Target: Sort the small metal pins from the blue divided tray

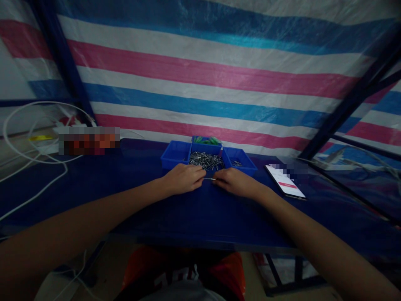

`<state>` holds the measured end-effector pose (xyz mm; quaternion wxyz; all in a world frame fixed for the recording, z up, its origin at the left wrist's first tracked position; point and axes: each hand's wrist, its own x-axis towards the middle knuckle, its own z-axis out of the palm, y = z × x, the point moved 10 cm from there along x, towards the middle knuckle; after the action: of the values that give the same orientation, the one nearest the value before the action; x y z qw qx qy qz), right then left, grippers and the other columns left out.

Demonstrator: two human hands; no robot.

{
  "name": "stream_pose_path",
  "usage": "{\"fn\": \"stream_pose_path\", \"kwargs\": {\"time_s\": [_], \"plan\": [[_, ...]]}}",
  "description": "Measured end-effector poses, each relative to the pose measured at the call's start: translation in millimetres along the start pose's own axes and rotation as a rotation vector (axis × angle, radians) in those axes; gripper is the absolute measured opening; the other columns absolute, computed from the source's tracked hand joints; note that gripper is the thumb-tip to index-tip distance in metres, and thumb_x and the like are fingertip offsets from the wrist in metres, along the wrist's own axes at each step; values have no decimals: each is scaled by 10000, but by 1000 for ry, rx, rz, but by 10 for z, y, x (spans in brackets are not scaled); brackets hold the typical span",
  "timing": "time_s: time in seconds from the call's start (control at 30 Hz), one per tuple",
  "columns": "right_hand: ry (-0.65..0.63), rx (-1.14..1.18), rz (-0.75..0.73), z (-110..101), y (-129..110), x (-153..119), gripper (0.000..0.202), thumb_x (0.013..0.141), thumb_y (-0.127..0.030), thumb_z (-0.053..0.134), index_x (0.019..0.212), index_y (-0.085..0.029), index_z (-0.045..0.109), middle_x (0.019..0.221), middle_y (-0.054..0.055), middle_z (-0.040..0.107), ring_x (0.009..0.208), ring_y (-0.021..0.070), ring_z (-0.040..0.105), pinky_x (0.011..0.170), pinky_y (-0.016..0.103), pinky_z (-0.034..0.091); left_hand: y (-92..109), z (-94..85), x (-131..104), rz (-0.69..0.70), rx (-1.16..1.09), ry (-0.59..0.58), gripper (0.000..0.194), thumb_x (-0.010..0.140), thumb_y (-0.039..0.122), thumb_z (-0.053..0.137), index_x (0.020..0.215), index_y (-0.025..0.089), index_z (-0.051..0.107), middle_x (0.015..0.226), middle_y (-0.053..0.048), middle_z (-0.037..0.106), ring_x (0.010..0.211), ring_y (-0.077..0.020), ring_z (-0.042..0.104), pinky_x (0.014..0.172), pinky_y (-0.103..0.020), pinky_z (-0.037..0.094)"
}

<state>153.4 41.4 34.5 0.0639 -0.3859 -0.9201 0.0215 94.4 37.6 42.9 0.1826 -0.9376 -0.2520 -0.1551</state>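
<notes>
One thin metal rod [209,179] bridges the gap between the hands just in front of the trays, left hand [184,179] pinching one end and right hand [234,182] the other, likely to steady it. Three blue trays visible, left tray [167,162], back tray [208,148], right tray [249,169], around one metal pile [205,159], probably for short reach; can't tell if the pile has its own tray. Pile pieces and green strips [209,140] overlap too much to count; one phone [285,182], right, presumably set clear of the elbows.
</notes>
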Motion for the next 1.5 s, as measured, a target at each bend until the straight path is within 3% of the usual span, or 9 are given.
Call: {"fn": "stream_pose_path", "kwargs": {"time_s": [0.23, 0.43, 0.8, 1.07, 1.17, 1.5], "plan": [[-7, 62, -33, 9, 4, -1, 215, 906, -242, 421, 899, -146, 614, 840, 66, 653, 733, 141, 590, 674, 252, 404, -10, 27, 0, -7, 7, -42, 87, 843, 220, 462, 803, 169, 521, 794, 5, 600, 714, -131, 578, 540, -228, 365], [8, 53, -38, 10, 15, -2, 199, 887, -192, 427, 897, -148, 620, 842, 63, 653, 733, 138, 585, 682, 251, 405, -26, 29, 4, -33, -6, -58, 93, 849, 218, 451, 805, 170, 517, 801, 4, 598, 723, -128, 575, 535, -220, 356], [0, 88, -28, 28, 9, -15, 134, 850, -187, 475, 861, -150, 603, 801, 52, 633, 700, 129, 565, 655, 246, 393, 75, -2, -12, 73, -14, -28, 121, 879, 234, 426, 860, 166, 525, 835, -9, 575, 725, -118, 562, 550, -216, 385], [-9, 77, -25, 32, -30, -7, 120, 840, -173, 482, 888, -150, 590, 828, 62, 637, 730, 146, 573, 665, 256, 399, 301, -54, -65, 291, 16, 53, 236, 936, 278, 345, 946, 176, 558, 861, -22, 592, 758, -113, 564, 602, -216, 413], [2, 50, -51, 34, -60, 0, 124, 851, -176, 466, 877, -147, 584, 825, 61, 630, 740, 148, 574, 680, 259, 400, 331, -77, -73, 314, 28, 69, 252, 944, 270, 324, 973, 181, 558, 858, -21, 595, 752, -114, 564, 598, -218, 412], [16, 22, 25, -4, 23, -21, 122, 858, -179, 440, 872, -152, 558, 828, 63, 640, 724, 141, 575, 653, 250, 374, 114, -56, -19, 111, 20, 46, 200, 922, 277, 372, 897, 165, 536, 838, -18, 586, 750, -125, 578, 602, -221, 421]]}}
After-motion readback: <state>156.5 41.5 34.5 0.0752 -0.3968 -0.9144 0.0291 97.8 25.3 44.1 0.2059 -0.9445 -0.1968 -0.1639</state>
